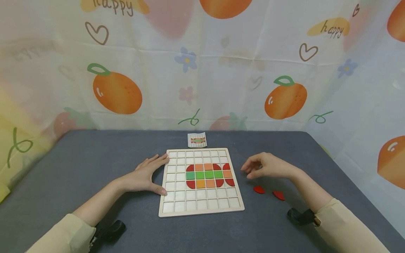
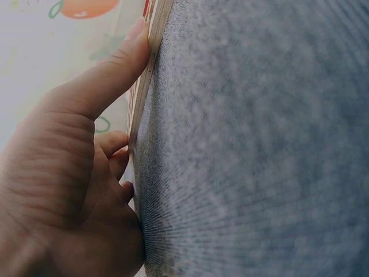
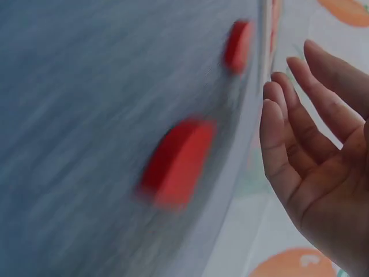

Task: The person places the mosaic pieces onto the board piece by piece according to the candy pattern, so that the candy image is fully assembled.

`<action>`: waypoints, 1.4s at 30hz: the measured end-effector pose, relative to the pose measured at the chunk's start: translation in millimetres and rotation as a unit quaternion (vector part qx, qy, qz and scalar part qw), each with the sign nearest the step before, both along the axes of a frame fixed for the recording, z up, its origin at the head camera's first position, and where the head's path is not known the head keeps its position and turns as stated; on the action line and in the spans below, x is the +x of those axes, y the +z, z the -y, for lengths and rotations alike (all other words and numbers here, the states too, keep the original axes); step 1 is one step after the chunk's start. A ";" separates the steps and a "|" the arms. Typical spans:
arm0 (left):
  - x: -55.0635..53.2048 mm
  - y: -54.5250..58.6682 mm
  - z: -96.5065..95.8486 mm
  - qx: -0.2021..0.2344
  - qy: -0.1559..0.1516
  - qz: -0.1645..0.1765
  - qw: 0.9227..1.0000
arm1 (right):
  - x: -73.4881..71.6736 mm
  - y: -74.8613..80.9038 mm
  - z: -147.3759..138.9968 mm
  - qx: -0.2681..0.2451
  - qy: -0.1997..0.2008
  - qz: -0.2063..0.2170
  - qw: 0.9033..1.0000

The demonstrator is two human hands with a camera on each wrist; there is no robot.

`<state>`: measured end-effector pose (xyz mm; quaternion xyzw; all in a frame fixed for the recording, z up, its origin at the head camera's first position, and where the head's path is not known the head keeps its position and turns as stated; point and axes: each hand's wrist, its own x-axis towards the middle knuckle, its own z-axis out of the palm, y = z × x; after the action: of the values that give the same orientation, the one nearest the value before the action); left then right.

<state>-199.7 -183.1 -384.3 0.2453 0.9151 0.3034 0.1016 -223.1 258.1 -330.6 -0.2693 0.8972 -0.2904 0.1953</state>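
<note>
A square wooden grid board (image 1: 190, 207) lies on the dark table, with red quarter-round pieces and green and orange square tiles set in its middle rows toward the right. My left hand (image 1: 142, 177) rests at the board's left edge, thumb and fingers spread; the left wrist view shows the thumb (image 2: 118, 72) against the rim. Right of the board hovers my right hand (image 1: 267, 166), fingers loosely bent and holding nothing. Below it on the table lie two loose red pieces, one nearer the board (image 1: 259, 189) and one farther right (image 1: 279, 195).
Just behind the board lies a small printed card (image 1: 197, 140) with a coloured grid pattern. A fruit-printed curtain (image 1: 202, 88) hangs behind the table (image 1: 126, 225) and along its sides. Black straps with devices sit at both wrists.
</note>
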 end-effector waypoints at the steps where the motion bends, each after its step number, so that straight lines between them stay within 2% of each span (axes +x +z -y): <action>1: 0.3 -0.1 -0.2 0.000 0.000 0.001 1.000 | 0.9 -1.3 -6.8 0.004 -0.001 0.002 1.000; 8: 0.8 -0.2 -0.6 -0.001 0.002 0.002 1.000 | 3.3 -4.7 -63.9 0.008 -0.036 0.004 0.999; 12: 2.0 0.9 -0.3 0.001 0.000 -0.002 1.000 | 1.7 -2.4 -100.7 0.003 -0.055 0.021 0.998; 17: 2.8 2.1 -0.7 0.008 -0.006 -0.006 1.000 | 3.7 0.3 -138.9 0.035 -0.097 0.040 0.994; 21: 3.0 2.2 -1.0 0.009 -0.008 -0.007 1.000 | 8.7 0.7 -159.0 0.053 -0.119 0.070 0.989; 27: 4.3 4.1 -1.0 0.008 -0.006 -0.004 1.000 | 12.7 2.9 -173.5 0.035 -0.112 0.133 0.984; 31: 5.0 4.9 -1.1 0.006 -0.005 -0.002 1.000 | 13.1 5.5 -175.0 0.032 -0.098 0.153 0.983; 42: 5.2 4.8 -0.1 0.003 -0.002 -0.003 1.000 | 9.3 3.2 -169.4 0.049 -0.107 0.143 0.983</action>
<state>-194.5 -183.0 -379.5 0.2488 0.9139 0.3053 0.0988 -213.7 427.5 -327.4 -0.1169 0.8969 -0.3007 0.3025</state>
